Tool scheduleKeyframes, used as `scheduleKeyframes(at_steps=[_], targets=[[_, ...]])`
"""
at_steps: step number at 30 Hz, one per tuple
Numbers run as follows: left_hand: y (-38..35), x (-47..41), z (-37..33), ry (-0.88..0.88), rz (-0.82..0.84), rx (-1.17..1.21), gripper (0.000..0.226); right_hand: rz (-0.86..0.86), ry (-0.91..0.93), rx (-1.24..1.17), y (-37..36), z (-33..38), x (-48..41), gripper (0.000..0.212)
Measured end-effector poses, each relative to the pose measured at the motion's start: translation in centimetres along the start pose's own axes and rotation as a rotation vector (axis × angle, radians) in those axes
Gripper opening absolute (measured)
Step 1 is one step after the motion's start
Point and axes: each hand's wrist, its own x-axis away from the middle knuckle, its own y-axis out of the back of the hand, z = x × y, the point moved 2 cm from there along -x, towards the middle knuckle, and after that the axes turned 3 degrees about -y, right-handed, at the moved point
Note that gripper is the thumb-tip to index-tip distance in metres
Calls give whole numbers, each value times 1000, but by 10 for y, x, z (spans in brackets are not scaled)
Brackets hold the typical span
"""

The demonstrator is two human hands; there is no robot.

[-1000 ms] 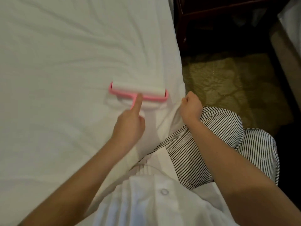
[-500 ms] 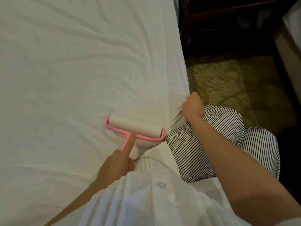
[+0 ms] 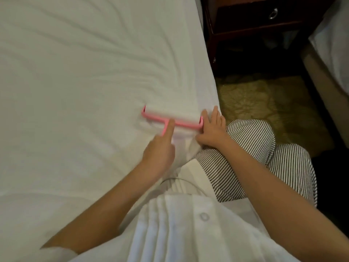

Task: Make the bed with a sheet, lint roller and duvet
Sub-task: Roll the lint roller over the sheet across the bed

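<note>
"Pink frame, white roll: where does the lint roller [image 3: 171, 117] sit?"
"On the white sheet [image 3: 85, 72], near the bed's right edge, with the roll lying crosswise on the creased cloth."
"Who holds it?"
"The person's left hand [image 3: 159, 154] is curled round the handle, forefinger laid straight along it."
"And the right hand [image 3: 212, 129]?"
"It lies flat on the sheet at the edge, fingers straight, holding nothing, just beside the roller's right end. Striped trousers [image 3: 245, 157] show beside the mattress."
</note>
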Motion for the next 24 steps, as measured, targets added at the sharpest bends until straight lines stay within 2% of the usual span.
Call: scheduleKeyframes(at_steps=[2,4,7,10,13,16,19,24], targets=[[-3,38,16,2,78,-11,74,59,32,71,-1,2,4,95],[7,56,29,-9,80,30,70,93,55,107,-1,5,8,90],[41,76,43,-7,-99,126,67,72,73,125,-2,10,13,97],[64,102,65,109,-201,-47,69,-20,173,123,-4,27,17,96],[53,106,96,318,-38,-205,61,-31,258,74,-17,58,23,93],[35,85,117,350,7,-165,61,-81,271,128,-35,81,26,107],[37,37,134,319,-109,-69,65,-116,224,121,-38,82,26,115],[62,-49,125,319,-215,103,68,-57,208,119,-42,77,25,113]])
